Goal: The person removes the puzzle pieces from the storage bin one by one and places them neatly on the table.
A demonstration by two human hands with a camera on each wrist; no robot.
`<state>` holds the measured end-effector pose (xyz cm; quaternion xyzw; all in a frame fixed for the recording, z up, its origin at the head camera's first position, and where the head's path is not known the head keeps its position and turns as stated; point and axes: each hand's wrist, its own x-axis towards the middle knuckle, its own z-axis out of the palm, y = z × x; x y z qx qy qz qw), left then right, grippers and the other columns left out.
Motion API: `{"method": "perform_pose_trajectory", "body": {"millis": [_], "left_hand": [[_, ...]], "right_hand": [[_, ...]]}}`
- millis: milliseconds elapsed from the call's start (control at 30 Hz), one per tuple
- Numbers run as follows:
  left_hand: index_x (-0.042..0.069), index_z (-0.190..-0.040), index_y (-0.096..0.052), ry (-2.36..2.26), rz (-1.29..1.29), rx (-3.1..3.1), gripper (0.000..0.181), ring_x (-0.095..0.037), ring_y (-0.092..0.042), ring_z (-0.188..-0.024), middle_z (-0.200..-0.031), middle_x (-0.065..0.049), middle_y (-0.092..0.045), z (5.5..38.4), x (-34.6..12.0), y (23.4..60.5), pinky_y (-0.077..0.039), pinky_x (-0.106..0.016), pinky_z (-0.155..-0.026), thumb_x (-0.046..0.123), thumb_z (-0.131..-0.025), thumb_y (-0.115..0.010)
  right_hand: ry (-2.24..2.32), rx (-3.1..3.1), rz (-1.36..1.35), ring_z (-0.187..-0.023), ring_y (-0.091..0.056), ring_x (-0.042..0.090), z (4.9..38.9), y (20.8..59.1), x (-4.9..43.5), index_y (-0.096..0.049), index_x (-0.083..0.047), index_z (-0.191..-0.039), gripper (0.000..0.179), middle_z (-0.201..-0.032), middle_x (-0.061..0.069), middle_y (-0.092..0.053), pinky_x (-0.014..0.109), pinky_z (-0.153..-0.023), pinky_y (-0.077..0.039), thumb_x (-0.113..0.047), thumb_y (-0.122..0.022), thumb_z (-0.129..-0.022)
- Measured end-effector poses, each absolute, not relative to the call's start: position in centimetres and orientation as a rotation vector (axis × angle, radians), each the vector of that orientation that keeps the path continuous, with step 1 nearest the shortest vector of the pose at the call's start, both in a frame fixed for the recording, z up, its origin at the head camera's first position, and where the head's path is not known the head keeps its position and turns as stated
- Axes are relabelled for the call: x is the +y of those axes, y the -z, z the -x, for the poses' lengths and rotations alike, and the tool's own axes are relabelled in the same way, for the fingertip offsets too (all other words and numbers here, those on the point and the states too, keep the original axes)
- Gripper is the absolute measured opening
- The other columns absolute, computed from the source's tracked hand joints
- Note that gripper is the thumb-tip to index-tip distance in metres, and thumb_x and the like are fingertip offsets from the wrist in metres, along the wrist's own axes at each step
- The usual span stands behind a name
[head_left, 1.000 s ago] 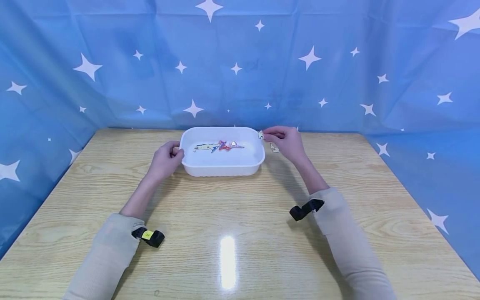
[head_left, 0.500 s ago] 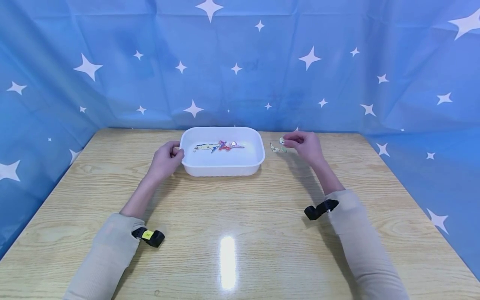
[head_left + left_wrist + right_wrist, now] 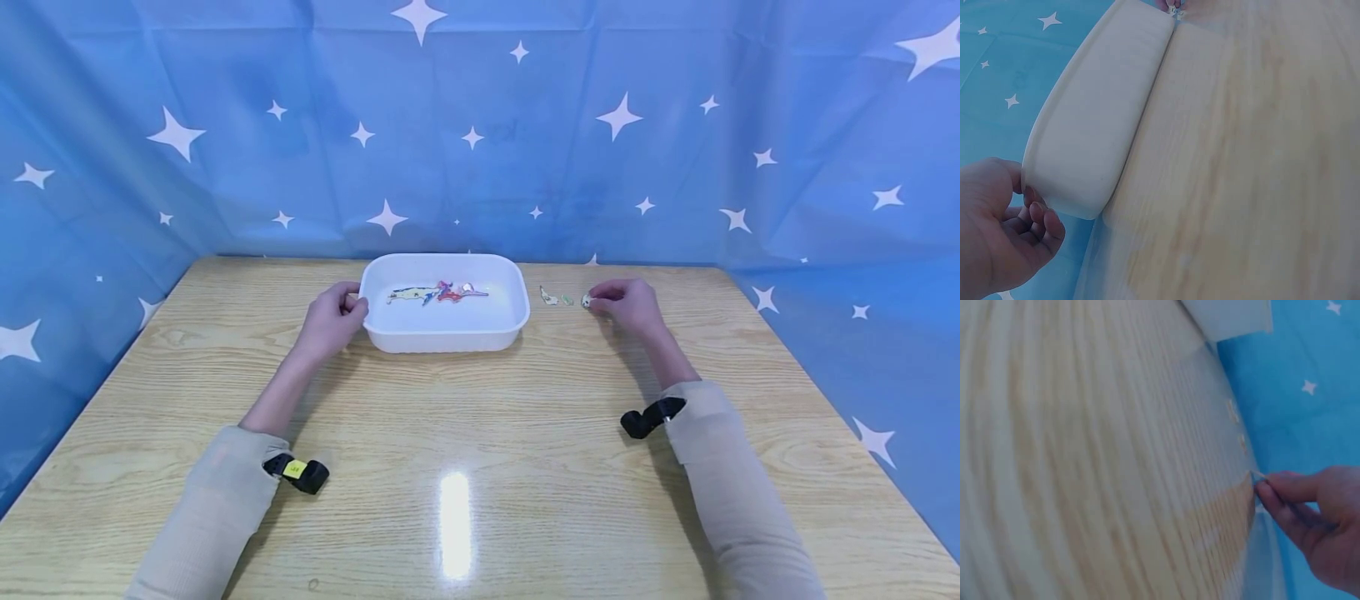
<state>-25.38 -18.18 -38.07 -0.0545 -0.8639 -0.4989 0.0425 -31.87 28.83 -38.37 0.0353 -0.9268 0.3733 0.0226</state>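
Note:
My left hand grips the left end of a white plastic basin by its rim. Inside the basin lie several flat, colourful cut-out pieces, some pale with blue and others red or purple. On the table to the right, my right hand pinches a small pale cut-out piece between thumb and fingertips, close over the wood. In the right wrist view that piece shows edge-on at the fingertips. Two more small pieces, a pale one and a greenish one, lie between basin and right hand.
The wood-grain table reaches back to a blue cloth printed with white stars. A bright light reflection lies on the table front. Each sleeve carries a black wrist camera.
My right hand has moved right from the basin's right rim, carrying the small pale piece, then down toward the table beside the other two pieces. The left hand and basin have not moved.

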Motion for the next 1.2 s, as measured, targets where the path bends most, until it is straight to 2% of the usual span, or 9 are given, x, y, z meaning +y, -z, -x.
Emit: {"method": "perform_pose_trajectory", "body": {"millis": [433,833,1000,1200], "left_hand": [[-0.009,-0.138,-0.052,1.510,0.158,-2.642,0.043,-0.019,-0.051,-0.078,-0.093,-0.012,-0.057,25.6,-18.1,38.2,-0.043,-0.023,-0.060,0.013,-0.102,-0.049],[-0.009,-0.137,-0.052,1.510,0.168,-2.639,0.042,-0.019,-0.051,-0.077,-0.092,-0.012,-0.057,25.7,-18.3,38.3,-0.042,-0.023,-0.060,0.013,-0.101,-0.049],[-0.009,-0.139,-0.051,1.512,0.171,-2.646,0.043,-0.019,-0.051,-0.077,-0.092,-0.012,-0.057,25.6,-18.2,38.2,-0.042,-0.023,-0.060,0.013,-0.102,-0.049],[-0.009,-0.139,-0.050,1.506,0.160,-2.653,0.044,-0.018,-0.051,-0.077,-0.093,-0.012,-0.057,25.6,-18.2,38.2,-0.043,-0.023,-0.060,0.014,-0.102,-0.049]], "right_hand": [[-1.080,-2.913,-0.100,-0.110,-0.063,0.032,32.6,38.7,28.8,-0.073,0.000,-0.118,0.026,-0.122,0.020,-0.068,0.035,-0.086,-0.048,-0.014,-0.070,-0.096],[-1.100,-2.923,-0.097,-0.115,-0.059,0.036,32.1,38.4,29.1,-0.069,0.001,-0.123,0.029,-0.127,0.022,-0.064,0.047,-0.095,-0.046,-0.013,-0.065,-0.098],[-1.135,-2.896,-0.080,-0.109,-0.059,0.033,32.0,38.3,29.1,-0.068,0.000,-0.126,0.032,-0.123,0.021,-0.065,0.039,-0.086,-0.049,-0.018,-0.062,-0.100],[-1.214,-2.836,-0.114,-0.104,-0.061,0.028,31.7,37.4,28.1,-0.065,0.002,-0.128,0.033,-0.120,0.020,-0.066,0.024,-0.077,-0.049,-0.016,-0.061,-0.100]]}}
